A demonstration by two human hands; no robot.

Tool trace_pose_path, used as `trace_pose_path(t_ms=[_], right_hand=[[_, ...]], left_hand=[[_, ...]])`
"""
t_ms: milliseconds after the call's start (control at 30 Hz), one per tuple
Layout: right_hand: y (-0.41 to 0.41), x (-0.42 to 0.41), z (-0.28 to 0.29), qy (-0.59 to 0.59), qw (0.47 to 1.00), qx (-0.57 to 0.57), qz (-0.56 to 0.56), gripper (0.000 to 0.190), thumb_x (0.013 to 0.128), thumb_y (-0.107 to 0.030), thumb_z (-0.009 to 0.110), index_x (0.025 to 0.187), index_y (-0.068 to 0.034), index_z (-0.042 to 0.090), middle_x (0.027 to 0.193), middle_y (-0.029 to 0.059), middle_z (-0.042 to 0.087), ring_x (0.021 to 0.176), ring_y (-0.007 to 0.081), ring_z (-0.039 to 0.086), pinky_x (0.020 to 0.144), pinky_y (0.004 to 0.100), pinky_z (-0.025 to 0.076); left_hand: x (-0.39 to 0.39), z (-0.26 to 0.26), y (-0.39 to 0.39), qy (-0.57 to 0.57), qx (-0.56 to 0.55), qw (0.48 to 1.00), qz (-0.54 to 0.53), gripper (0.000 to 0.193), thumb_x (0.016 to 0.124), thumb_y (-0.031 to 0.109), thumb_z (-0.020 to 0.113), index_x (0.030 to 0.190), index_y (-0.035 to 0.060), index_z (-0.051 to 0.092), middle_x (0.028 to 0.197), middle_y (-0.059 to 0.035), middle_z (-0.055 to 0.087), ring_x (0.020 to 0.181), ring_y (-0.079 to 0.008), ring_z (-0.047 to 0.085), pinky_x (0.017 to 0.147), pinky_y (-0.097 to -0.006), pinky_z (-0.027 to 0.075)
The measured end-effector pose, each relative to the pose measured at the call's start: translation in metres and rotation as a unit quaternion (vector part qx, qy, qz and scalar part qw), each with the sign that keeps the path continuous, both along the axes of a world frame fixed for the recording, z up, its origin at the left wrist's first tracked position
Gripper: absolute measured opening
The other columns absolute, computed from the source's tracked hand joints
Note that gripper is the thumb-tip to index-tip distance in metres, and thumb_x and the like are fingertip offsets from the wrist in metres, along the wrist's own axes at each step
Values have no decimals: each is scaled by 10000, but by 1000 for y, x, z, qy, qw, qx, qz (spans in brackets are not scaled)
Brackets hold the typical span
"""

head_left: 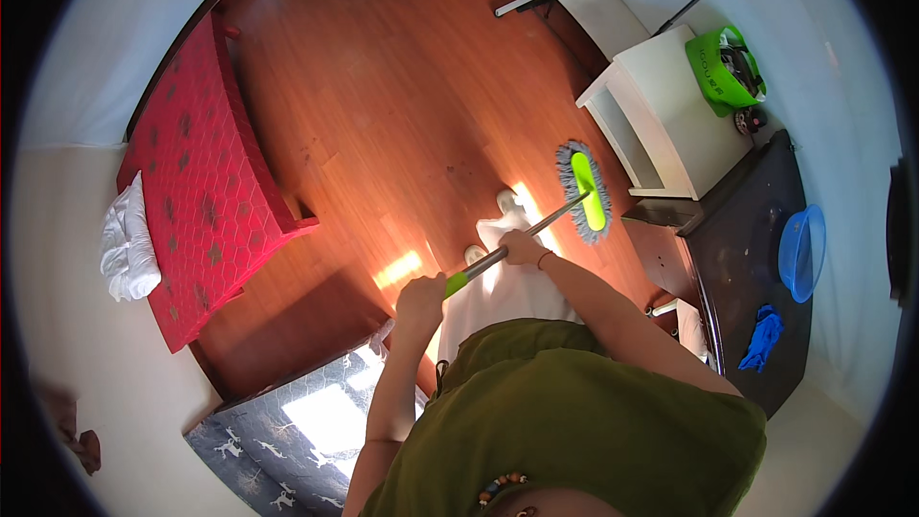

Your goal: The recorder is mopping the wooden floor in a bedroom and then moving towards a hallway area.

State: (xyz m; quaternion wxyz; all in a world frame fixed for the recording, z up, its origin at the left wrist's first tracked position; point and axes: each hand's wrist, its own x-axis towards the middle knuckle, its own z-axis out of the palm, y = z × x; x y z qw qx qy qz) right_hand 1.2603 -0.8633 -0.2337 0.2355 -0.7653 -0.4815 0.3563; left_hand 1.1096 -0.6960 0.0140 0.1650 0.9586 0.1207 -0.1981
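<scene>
Both my hands are around the pole of a flat mop held slantwise in front of my body. My left hand (421, 298) grips the upper end at the lime-green handle grip (455, 284). Farther down, my right hand (523, 248) is closed around the metal pole (487, 263). The mop head (589, 194) has a lime-green plate and a grey shaggy pad. It rests on the reddish wood floor (388, 86), to the right of my feet, close to the white cabinet.
A white cabinet (660, 100) carrying a green bag (721, 72) stands right. Below it, a dark tabletop (747, 230) holds a blue basin (800, 255) and blue cloth (762, 337). Left are a red-covered bed (208, 194), white pillow (129, 244) and dark patterned cover (251, 438).
</scene>
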Motion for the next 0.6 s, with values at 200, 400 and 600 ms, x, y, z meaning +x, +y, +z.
trace_pose_path(t_ms=[200,400,600], right_hand=[[-6,49,-12,-30,998,-30,41,87,586,-161,582,612,-94,632,711,143,615,713,331,595,697,409,482],[77,68,13,63,978,-15,200,82,595,-168,600,564,-92,592,658,133,582,690,328,574,641,426,459],[152,116,35,-38,978,63,195,52,602,-138,613,600,-101,576,704,111,583,723,316,576,626,423,463]], left_hand=[[26,-33,-13,43,-25,998,49,211,659,-23,540,861,12,488,670,-165,572,673,-338,583,585,-403,462],[38,70,-3,87,14,985,147,132,731,22,555,820,-17,466,677,-187,583,677,-337,600,570,-419,472],[72,55,-5,143,-51,946,287,272,739,113,633,863,-22,432,671,-208,583,652,-366,595,577,-425,477]])
